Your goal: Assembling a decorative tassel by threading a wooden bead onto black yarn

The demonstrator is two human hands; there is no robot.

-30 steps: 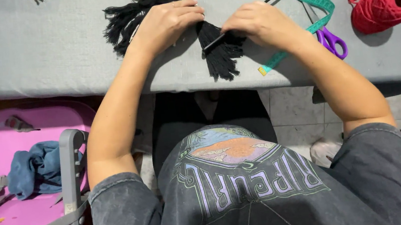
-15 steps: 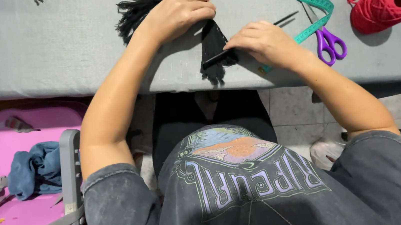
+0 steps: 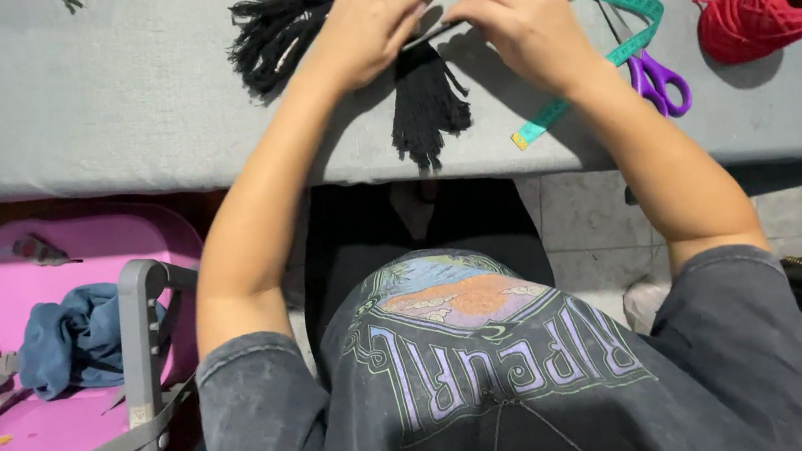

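Both hands rest on the grey bench (image 3: pixel 56 114), working a black yarn tassel (image 3: pixel 425 102). The left hand (image 3: pixel 376 22) presses flat, fingers spread, on its top; the right hand (image 3: pixel 524 20) curls down at three o'clock, pinching the head. More black yarn (image 3: pixel 274 33) lies loose at nine o'clock, so the tassel looks formed but unfinished. Purple scissors (image 3: pixel 656 80) wait untouched.

The person wears a faded charcoal T-shirt (image 3: pixel 500 385) with short sleeves (image 3: pixel 249 394) ending above the elbows. A print (image 3: pixel 479 332) spans its chest: pale arched lettering around an orange and blue picture. Both forearms are bare.
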